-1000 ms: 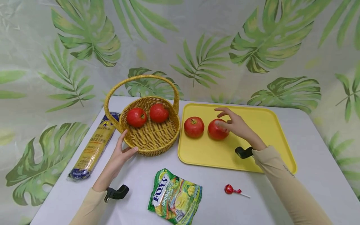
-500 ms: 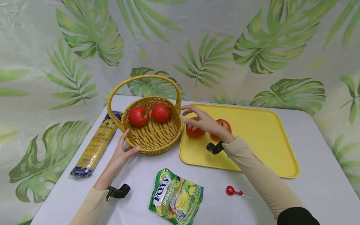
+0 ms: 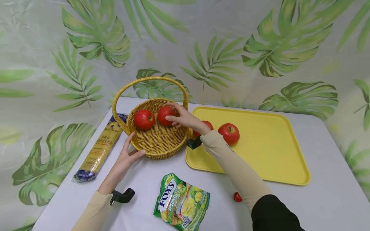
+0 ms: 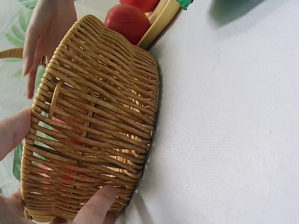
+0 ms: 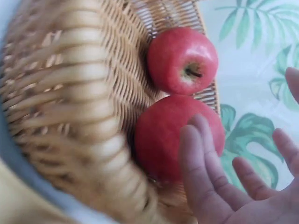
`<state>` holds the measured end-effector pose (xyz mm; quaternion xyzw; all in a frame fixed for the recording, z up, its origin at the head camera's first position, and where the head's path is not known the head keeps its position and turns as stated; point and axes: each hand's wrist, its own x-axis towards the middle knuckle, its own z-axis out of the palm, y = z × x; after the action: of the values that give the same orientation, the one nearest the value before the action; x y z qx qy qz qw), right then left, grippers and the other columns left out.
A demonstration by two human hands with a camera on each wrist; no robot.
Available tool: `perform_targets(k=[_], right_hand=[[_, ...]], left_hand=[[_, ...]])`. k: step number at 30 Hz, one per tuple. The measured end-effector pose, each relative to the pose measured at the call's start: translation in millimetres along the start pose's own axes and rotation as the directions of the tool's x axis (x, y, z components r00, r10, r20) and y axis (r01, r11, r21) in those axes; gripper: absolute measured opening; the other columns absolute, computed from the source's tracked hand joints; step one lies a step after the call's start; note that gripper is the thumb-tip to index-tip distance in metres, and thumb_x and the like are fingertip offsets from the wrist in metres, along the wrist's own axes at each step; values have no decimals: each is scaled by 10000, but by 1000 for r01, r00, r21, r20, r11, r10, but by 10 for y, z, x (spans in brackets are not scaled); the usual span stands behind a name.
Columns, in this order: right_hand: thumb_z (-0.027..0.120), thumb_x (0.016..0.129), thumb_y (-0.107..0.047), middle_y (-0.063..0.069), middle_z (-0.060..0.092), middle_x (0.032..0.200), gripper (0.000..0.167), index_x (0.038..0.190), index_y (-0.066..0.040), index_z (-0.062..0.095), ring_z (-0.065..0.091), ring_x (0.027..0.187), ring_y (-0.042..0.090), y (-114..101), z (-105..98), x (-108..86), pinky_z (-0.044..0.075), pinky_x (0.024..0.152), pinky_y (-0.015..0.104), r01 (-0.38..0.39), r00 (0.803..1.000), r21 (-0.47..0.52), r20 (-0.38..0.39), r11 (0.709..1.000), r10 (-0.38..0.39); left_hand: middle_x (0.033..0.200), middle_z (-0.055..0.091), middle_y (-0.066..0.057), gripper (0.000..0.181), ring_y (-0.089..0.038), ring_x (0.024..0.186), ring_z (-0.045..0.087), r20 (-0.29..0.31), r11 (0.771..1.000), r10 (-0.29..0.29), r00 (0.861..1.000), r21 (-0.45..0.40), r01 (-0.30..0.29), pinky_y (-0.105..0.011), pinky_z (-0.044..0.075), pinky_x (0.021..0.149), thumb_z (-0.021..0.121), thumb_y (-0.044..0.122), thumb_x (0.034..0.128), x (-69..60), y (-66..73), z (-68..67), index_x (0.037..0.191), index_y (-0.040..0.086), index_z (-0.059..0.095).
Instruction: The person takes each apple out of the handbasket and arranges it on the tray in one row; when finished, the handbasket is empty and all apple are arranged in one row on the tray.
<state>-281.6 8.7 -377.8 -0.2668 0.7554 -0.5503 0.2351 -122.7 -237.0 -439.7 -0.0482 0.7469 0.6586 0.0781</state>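
Observation:
Inside the wicker basket [image 3: 162, 141] lie two red apples, the left apple [image 3: 144, 119] and the right apple [image 3: 166, 115]. My left hand [image 3: 126, 162] holds the basket's near left edge, thumb at the rim and another finger against the woven wall [image 4: 93, 126]. My right hand [image 3: 186, 118] reaches over the basket's right rim with its fingers spread. Its fingertips overlap the nearer apple [image 5: 173, 137] in the right wrist view; whether they touch it I cannot tell. On the yellow tray [image 3: 268, 150] are two more apples, one [image 3: 229, 133] in plain sight and one [image 3: 206, 125] partly behind my right wrist.
A spaghetti packet [image 3: 99, 149] lies left of the basket. Toward the front are a green candy bag [image 3: 182, 202] and a red lollipop [image 3: 237, 196], mostly hidden by my right sleeve. The basket's tall handle [image 3: 150, 78] arches above it.
My right hand has moved left from the apples on the tray to above the right apple in the basket. My left hand has stayed at the basket's edge.

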Motion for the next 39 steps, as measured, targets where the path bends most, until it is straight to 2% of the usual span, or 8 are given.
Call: perform_targets(k=[4, 8, 17, 22, 27, 32, 36, 39], right_hand=[[554, 979, -235, 181, 160, 1527, 664, 1529, -222, 182, 575, 1014, 495, -15, 39, 136, 460, 873, 596, -87, 996, 40, 5, 995, 87], [548, 979, -243, 144, 56, 1552, 692, 1538, -242, 139, 562, 1024, 522, -12, 71, 244, 466, 877, 583, -172, 985, 54, 7, 984, 172], [555, 968, -256, 108, 42, 1561, 708, 1545, -249, 145, 571, 989, 532, 9, 135, 355, 492, 860, 550, -288, 957, 14, -11, 957, 289], [564, 968, -245, 122, 57, 1538, 570, 1481, -249, 317, 539, 1032, 532, -14, 161, 372, 491, 859, 556, -291, 957, -21, 5, 956, 291], [559, 970, -189, 137, 100, 1497, 422, 1368, -236, 429, 412, 1195, 440, -14, 189, 414, 486, 855, 574, -290, 956, -90, 23, 953, 293], [568, 958, -105, 184, 171, 1440, 323, 1266, -169, 498, 284, 1262, 367, -15, 211, 435, 461, 892, 516, -229, 973, -177, -12, 957, 230], [615, 915, -29, 197, 240, 1419, 337, 1227, -116, 521, 238, 1276, 330, -24, 224, 455, 382, 961, 454, -188, 982, -207, -52, 960, 181], [631, 897, -7, 198, 231, 1443, 427, 1289, -125, 506, 193, 1309, 328, -22, 232, 473, 354, 996, 451, -198, 980, -216, -41, 956, 193]], left_hand=[[1568, -156, -52, 858, -473, 1367, 179, 0, 1000, 1, 1000, -4, -1, -549, 282, 1065, 620, 181, 943, 5, -6, -3, 1542, 303, 17], [1568, -157, -59, 860, -478, 1367, 176, 0, 1000, 1, 1000, -5, -1, -551, 285, 1063, 620, 180, 943, 7, -10, -4, 1543, 294, 14], [1570, -146, -63, 837, -486, 1361, 183, -5, 1000, -1, 1000, 5, 1, -562, 283, 1060, 597, 159, 953, 12, -15, 2, 1542, 309, 21], [1570, -147, -55, 846, -484, 1364, 180, -11, 1000, 3, 1000, 9, -2, -559, 280, 1063, 611, 178, 947, 0, -20, -10, 1539, 325, 26], [1570, -147, -66, 846, -494, 1362, 173, -23, 1000, 4, 1000, 25, -4, -564, 284, 1059, 616, 189, 944, 3, -20, -9, 1540, 319, 29], [1571, -146, -71, 835, -497, 1362, 169, -30, 1000, -2, 1000, 28, 2, -558, 295, 1055, 601, 160, 948, 14, -20, 4, 1542, 293, 29], [1571, -147, -63, 833, -492, 1363, 173, -31, 1000, -7, 999, 27, 8, -553, 298, 1056, 601, 160, 948, 15, -25, 11, 1541, 308, 34], [1571, -148, -57, 833, -490, 1362, 175, -31, 1000, -5, 1000, 24, 6, -553, 297, 1057, 606, 171, 947, 11, -30, 10, 1539, 324, 40]])
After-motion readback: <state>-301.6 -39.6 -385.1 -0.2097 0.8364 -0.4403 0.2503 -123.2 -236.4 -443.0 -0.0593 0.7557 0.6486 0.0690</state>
